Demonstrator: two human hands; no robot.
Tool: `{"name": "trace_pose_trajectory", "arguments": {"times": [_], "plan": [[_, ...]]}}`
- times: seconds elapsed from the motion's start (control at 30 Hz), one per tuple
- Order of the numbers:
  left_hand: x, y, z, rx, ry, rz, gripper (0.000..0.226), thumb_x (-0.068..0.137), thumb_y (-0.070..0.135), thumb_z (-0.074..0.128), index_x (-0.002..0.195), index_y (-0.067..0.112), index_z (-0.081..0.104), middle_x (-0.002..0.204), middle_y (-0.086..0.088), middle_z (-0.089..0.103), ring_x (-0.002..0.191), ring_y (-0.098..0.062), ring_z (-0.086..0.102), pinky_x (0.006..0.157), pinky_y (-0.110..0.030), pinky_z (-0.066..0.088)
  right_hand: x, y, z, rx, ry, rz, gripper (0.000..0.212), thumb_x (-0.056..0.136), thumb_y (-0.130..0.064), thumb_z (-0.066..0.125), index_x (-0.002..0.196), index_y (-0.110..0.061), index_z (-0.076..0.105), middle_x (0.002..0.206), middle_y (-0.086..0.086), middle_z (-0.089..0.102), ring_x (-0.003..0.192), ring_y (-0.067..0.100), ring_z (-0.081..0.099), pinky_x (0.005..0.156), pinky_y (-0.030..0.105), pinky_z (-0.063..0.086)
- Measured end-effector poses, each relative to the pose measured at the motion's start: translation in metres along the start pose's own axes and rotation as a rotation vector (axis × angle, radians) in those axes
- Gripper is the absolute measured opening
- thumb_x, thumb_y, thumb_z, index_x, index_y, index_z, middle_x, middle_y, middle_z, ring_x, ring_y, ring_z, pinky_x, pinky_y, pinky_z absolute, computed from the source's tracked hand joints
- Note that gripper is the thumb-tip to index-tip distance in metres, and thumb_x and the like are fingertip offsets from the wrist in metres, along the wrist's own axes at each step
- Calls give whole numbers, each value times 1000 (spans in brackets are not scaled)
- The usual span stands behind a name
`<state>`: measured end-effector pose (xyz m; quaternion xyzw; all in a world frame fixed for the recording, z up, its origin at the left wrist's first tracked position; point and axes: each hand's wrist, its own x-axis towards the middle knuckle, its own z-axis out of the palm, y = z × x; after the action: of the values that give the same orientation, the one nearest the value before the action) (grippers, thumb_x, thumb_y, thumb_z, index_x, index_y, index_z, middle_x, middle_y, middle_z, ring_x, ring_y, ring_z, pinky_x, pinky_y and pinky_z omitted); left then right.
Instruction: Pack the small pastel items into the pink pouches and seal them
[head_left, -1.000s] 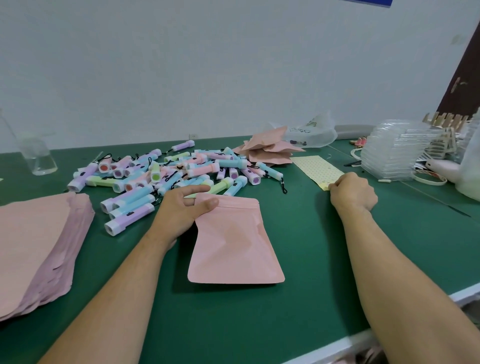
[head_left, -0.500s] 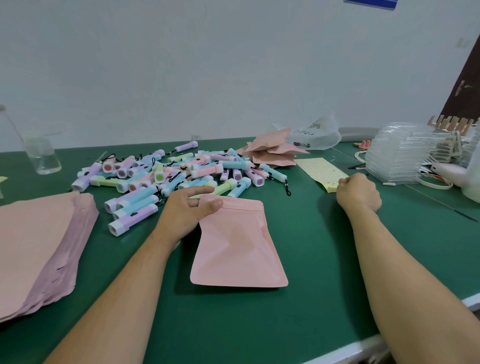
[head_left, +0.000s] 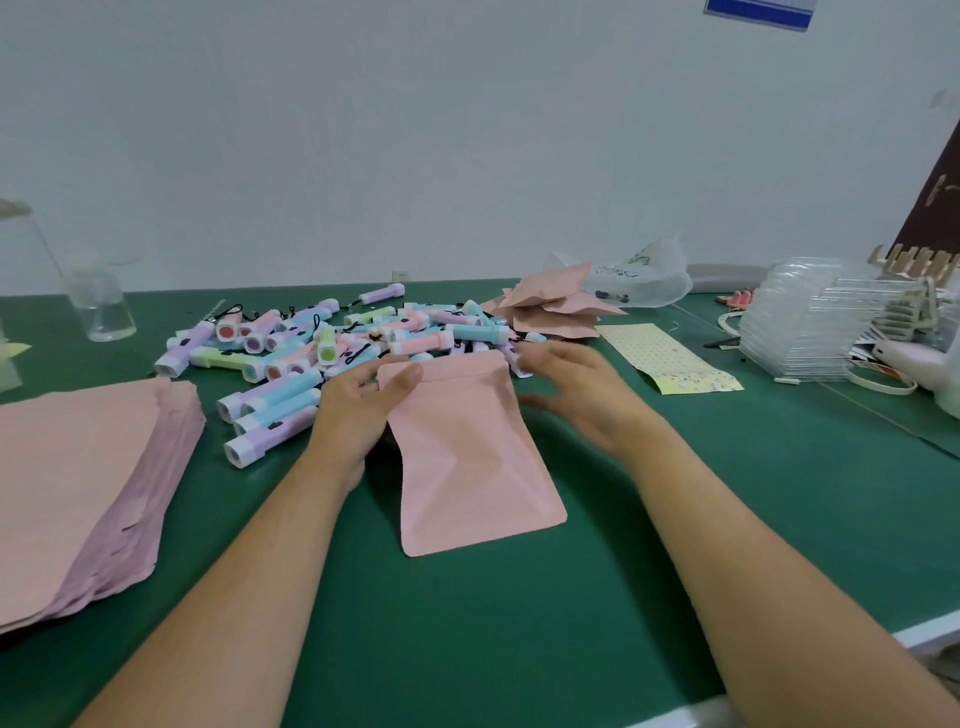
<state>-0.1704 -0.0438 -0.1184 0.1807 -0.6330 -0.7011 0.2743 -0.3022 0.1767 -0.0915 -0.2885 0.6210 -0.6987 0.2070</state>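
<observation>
A pink pouch (head_left: 467, 467) lies flat on the green surface (head_left: 519, 634). The left hand (head_left: 358, 410) pinches its top left corner. The right hand (head_left: 576, 395), blurred, has its fingers loosely spread just beside the top right edge. Pastel items (head_left: 337, 348) are heaped just behind.

A plain white wall (head_left: 467, 130) fills the back, evenly and softly lit. A blue sign (head_left: 758, 13) is cut off by the top edge, and a small white socket (head_left: 399, 274) sits low, just above the green-topped bench (head_left: 519, 649) with its white front edge. A dark brown door (head_left: 930, 218) stands at the far right.
</observation>
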Motion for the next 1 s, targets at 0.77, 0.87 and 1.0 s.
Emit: {"name": "trace_pose_trajectory", "arguments": {"times": [0.77, 0.87, 1.0], "plan": [[-16, 6, 3, 162, -221, 22, 45, 79, 24, 92, 120, 19, 73, 110, 4, 81, 100, -15, 78, 89, -37, 60, -5, 9, 61, -303, 82, -47, 20, 98, -35, 69, 79, -30, 75, 100, -14, 71, 89, 2, 63, 80, 26, 45], [-13, 4, 2, 131, -188, 19, 49, 78, 22, 93, 123, 17, 73, 112, 3, 81, 103, -17, 77, 94, -40, 59, -7, 9, 61, -345, 70, -55, 19, 97, -35, 70, 82, -25, 76, 101, -22, 68, 95, -2, 63, 79, 25, 47], [-10, 1, 3, 128, -160, 19, 49, 78, 21, 94, 122, 17, 73, 111, 5, 81, 102, -15, 77, 92, -38, 60, -5, 9, 62, -510, 66, -136, 20, 101, -32, 65, 89, -19, 73, 116, -23, 51, 115, 4, 49, 82, 14, 40]]}}
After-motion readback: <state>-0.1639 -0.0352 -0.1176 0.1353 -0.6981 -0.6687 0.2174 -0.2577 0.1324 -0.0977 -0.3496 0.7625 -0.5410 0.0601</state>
